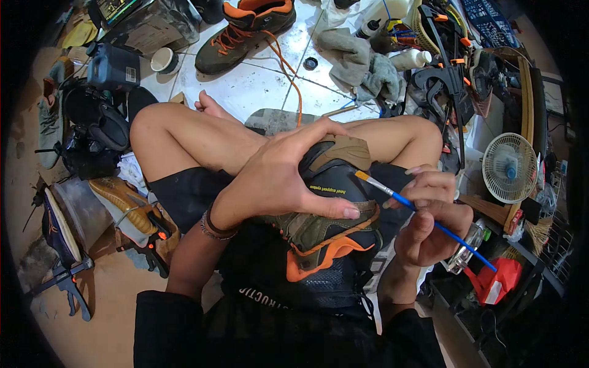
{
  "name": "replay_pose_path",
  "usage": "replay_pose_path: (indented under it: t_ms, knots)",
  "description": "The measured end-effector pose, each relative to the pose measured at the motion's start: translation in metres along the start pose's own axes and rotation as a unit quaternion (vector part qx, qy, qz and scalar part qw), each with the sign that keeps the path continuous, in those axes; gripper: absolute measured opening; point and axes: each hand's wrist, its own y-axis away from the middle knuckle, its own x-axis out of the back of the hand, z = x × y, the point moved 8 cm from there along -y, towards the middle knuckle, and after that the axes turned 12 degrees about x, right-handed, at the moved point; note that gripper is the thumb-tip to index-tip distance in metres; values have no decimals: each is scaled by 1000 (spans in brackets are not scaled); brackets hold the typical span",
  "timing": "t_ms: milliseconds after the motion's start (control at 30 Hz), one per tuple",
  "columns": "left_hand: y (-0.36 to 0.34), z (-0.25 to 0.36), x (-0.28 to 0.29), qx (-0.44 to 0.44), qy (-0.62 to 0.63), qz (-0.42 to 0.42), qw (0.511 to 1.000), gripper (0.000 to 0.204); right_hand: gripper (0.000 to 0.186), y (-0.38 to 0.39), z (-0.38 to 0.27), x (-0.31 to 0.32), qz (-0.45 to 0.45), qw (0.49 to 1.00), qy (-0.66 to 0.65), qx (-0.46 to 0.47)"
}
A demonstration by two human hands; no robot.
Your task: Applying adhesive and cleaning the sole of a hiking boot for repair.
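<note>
An olive and orange hiking boot (325,236) lies sole-up on my lap, its black and tan sole (337,161) facing me. My left hand (285,175) wraps over the boot from the left, fingers across the sole and thumb along its side. My right hand (429,218) holds a thin blue-handled brush (423,214), bristle tip pointing at the sole's right edge. My legs are crossed on the tiled floor.
The matching boot (248,34) with orange laces stands on the tiles ahead. Grey rags (362,61) and bottles lie beyond it. A small white fan (509,167) and clamps crowd the right. More shoes, a clamped sole (132,211) and a blue container (113,66) fill the left.
</note>
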Motion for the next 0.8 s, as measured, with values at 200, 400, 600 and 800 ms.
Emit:
replay_pose_path:
  t_ms: [200, 400, 600, 800]
  knots:
    - [7, 11, -1, -29, -69, 27, 997, 79, 27, 7, -6, -4, -46, 999, 11, -7]
    - [9, 12, -4, -12, -73, 23, 997, 79, 26, 12, -16, -1, -58, 998, 24, 13]
    - [10, 13, -6, -40, -68, 35, 996, 79, 31, 12, -20, -1, -103, 992, 64, 22]
    - [11, 15, -6, -29, -68, 32, 997, 79, 31, 25, -21, 7, -94, 993, 70, 17]
